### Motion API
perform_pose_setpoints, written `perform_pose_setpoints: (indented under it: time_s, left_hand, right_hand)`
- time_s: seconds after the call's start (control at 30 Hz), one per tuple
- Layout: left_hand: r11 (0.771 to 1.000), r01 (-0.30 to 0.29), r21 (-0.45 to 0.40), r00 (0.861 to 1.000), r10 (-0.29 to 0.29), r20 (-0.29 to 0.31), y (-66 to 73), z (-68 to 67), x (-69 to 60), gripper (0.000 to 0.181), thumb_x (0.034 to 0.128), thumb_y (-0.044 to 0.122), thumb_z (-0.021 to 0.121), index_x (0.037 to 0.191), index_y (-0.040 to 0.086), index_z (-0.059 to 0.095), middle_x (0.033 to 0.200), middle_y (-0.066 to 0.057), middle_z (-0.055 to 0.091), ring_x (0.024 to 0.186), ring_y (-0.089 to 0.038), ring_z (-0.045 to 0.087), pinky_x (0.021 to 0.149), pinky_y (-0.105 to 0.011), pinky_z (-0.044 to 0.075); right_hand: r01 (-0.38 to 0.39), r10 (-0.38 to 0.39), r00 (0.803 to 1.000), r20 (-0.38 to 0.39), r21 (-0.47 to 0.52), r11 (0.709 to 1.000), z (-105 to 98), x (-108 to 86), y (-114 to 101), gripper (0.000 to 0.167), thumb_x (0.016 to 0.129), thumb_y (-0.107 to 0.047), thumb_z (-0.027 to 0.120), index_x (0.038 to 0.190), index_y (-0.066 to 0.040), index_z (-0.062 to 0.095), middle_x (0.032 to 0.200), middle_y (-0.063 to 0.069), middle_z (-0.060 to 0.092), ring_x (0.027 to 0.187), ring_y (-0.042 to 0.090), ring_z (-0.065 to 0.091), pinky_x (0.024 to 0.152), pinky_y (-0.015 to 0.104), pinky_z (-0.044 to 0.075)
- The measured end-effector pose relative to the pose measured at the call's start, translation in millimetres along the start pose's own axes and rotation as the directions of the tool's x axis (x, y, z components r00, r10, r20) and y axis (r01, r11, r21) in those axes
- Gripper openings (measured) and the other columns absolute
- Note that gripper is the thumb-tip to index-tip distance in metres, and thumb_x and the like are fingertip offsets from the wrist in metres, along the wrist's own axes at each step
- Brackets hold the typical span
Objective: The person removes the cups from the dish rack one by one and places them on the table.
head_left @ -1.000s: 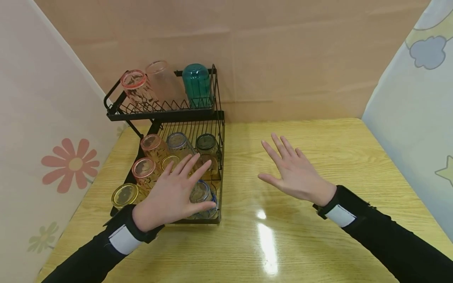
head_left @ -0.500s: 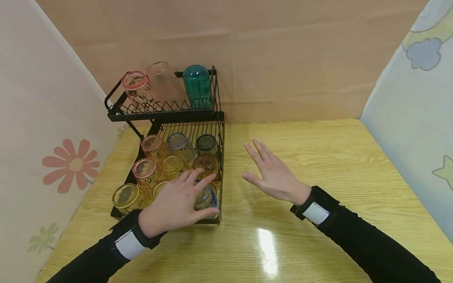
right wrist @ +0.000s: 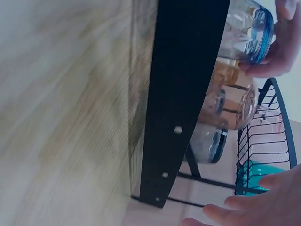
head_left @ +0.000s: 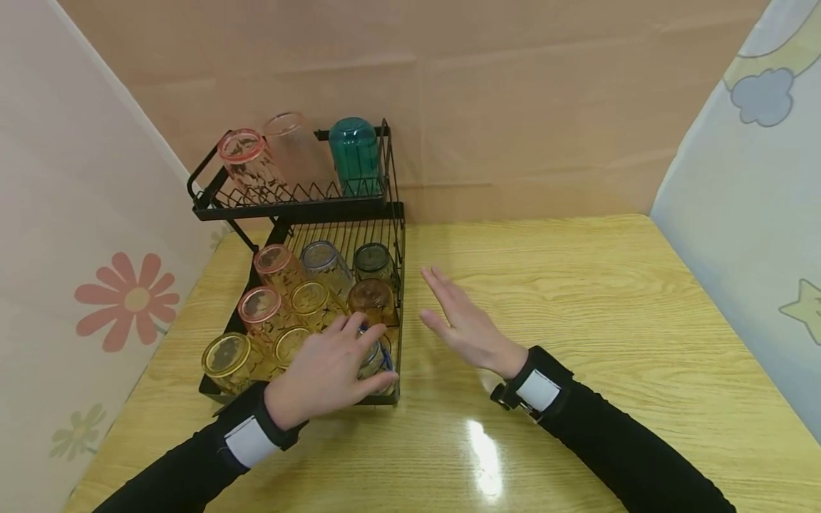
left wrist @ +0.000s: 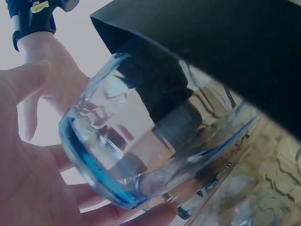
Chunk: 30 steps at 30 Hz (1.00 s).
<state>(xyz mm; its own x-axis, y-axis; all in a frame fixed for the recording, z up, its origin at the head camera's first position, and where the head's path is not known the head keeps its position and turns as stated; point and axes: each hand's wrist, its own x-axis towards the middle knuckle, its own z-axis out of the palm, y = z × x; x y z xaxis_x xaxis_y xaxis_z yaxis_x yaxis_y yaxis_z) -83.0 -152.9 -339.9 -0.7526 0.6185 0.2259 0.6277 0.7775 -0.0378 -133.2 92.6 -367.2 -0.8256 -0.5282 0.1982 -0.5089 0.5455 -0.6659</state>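
My left hand (head_left: pixel 327 367) reaches over the front right corner of the black two-tier dish rack (head_left: pixel 301 211). Its fingers spread loosely around a clear blue-tinted glass (head_left: pixel 372 363), which stands base up on the lower tier. In the left wrist view, fingers lie beside the thick blue base of this glass (left wrist: pixel 155 136), while the thumb stays apart from it; whether the fingers touch is unclear. Just right of the rack hovers my right hand (head_left: pixel 471 328), fingers extended and holding nothing. In the right wrist view its fingertips (right wrist: pixel 240 202) show near the rack's side.
Several upturned glasses share the lower tier, including a brown one (head_left: pixel 373 299), a dark one (head_left: pixel 374 261) and yellow ones (head_left: pixel 226 354). The upper tier bears a pink glass (head_left: pixel 246 157), a clear pinkish glass (head_left: pixel 296 153) and a teal glass (head_left: pixel 355 157). Wooden table (head_left: pixel 577 285) extends rightward.
My left hand has lowered slightly and shifted right toward the blue-tinted glass. The right hand has moved left and down, closer to the rack. The glasses stay in place.
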Motion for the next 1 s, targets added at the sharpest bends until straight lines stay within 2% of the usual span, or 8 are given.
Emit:
perform_pose_setpoints:
  time_s: [0.13, 0.3, 0.4, 0.5, 0.63, 0.77, 0.9, 1.0]
  left_hand:
    - [1.000, -0.005, 0.022, 1.000, 0.006, -0.023, -1.1, 6.9, -1.4, 0.061, 0.0832, 0.062, 0.065, 0.117, 0.011, 0.064, 0.090, -0.007, 0.058, 0.068, -0.020, 0.057, 0.037, -0.024, 0.034]
    - [1.000, -0.013, 0.019, 0.998, 0.014, -0.056, -3.5, 14.5, -2.7, 0.055, 0.0812, 0.059, 0.070, 0.106, 0.010, 0.061, 0.080, -0.004, 0.054, 0.059, -0.016, 0.054, 0.037, -0.022, 0.033]
    - [1.000, -0.015, -0.005, 0.998, 0.015, -0.069, -4.6, 16.7, -2.6, 0.052, 0.0803, 0.057, 0.072, 0.100, 0.011, 0.058, 0.077, -0.001, 0.050, 0.058, -0.013, 0.049, 0.039, -0.021, 0.032]
    - [0.999, -0.003, -0.047, 0.998, 0.000, -0.061, -5.2, 16.8, -2.9, 0.051, 0.0797, 0.054, 0.074, 0.100, 0.010, 0.057, 0.077, -0.001, 0.049, 0.059, -0.012, 0.048, 0.042, -0.022, 0.035]
    - [0.993, 0.029, -0.119, 0.998, -0.035, -0.051, -6.2, 12.8, -4.5, 0.054, 0.0798, 0.049, 0.076, 0.108, 0.007, 0.059, 0.082, -0.004, 0.053, 0.063, -0.014, 0.052, 0.046, -0.024, 0.041]
    - [0.986, 0.055, -0.158, 0.994, -0.069, -0.084, -8.1, 5.4, -6.6, 0.057, 0.0798, 0.046, 0.077, 0.114, 0.005, 0.058, 0.089, -0.007, 0.055, 0.067, -0.017, 0.055, 0.049, -0.026, 0.045]
    - [0.973, 0.093, -0.211, 0.984, -0.122, -0.129, -11.6, -4.4, -7.9, 0.056, 0.0800, 0.043, 0.079, 0.116, 0.005, 0.058, 0.096, -0.009, 0.057, 0.066, -0.015, 0.053, 0.049, -0.025, 0.043]
    - [0.940, 0.130, -0.317, 0.975, -0.179, -0.134, -15.3, -10.7, -7.8, 0.056, 0.0821, 0.038, 0.078, 0.121, 0.004, 0.056, 0.103, -0.009, 0.058, 0.065, -0.012, 0.049, 0.050, -0.023, 0.040]
  right_hand:
    - [0.011, -0.010, 1.000, -0.027, 0.056, 0.998, 8.3, 3.2, -5.5, 0.083, 0.097, -0.068, 0.017, 0.157, -0.012, 0.009, 0.161, 0.011, 0.005, 0.145, 0.035, 0.011, 0.107, 0.065, 0.018]
    - [0.010, 0.002, 0.997, -0.078, 0.153, 0.988, 14.2, 6.5, -11.5, 0.077, 0.099, -0.065, 0.016, 0.157, -0.016, 0.008, 0.161, 0.009, 0.006, 0.146, 0.031, 0.009, 0.111, 0.060, 0.009]
    - [-0.002, 0.031, 0.994, -0.106, 0.259, 0.966, 17.3, 9.1, -14.8, 0.076, 0.099, -0.064, 0.015, 0.157, -0.017, 0.010, 0.161, 0.008, 0.007, 0.146, 0.028, 0.009, 0.111, 0.060, 0.007]
    - [-0.013, 0.065, 0.990, -0.126, 0.374, 0.927, 20.8, 12.4, -18.3, 0.078, 0.098, -0.066, 0.015, 0.157, -0.016, 0.012, 0.161, 0.008, 0.010, 0.145, 0.030, 0.013, 0.110, 0.062, 0.011]
    - [-0.014, 0.102, 0.983, -0.152, 0.489, 0.872, 22.7, 18.2, -25.3, 0.081, 0.096, -0.069, 0.014, 0.157, -0.014, 0.014, 0.160, 0.009, 0.015, 0.142, 0.031, 0.022, 0.108, 0.061, 0.019]
    - [0.014, 0.106, 0.978, -0.182, 0.555, 0.832, 22.4, 25.9, -32.8, 0.085, 0.096, -0.070, 0.014, 0.156, -0.009, 0.017, 0.158, 0.015, 0.020, 0.140, 0.034, 0.025, 0.107, 0.059, 0.024]
    - [0.018, 0.111, 0.975, -0.191, 0.569, 0.822, 18.6, 33.5, -38.8, 0.094, 0.092, -0.075, 0.013, 0.155, -0.006, 0.018, 0.156, 0.018, 0.022, 0.138, 0.038, 0.028, 0.102, 0.061, 0.030]
    - [0.011, 0.123, 0.973, -0.193, 0.577, 0.817, 13.9, 38.5, -40.8, 0.099, 0.089, -0.079, 0.013, 0.154, -0.005, 0.019, 0.156, 0.018, 0.023, 0.137, 0.039, 0.030, 0.101, 0.063, 0.031]
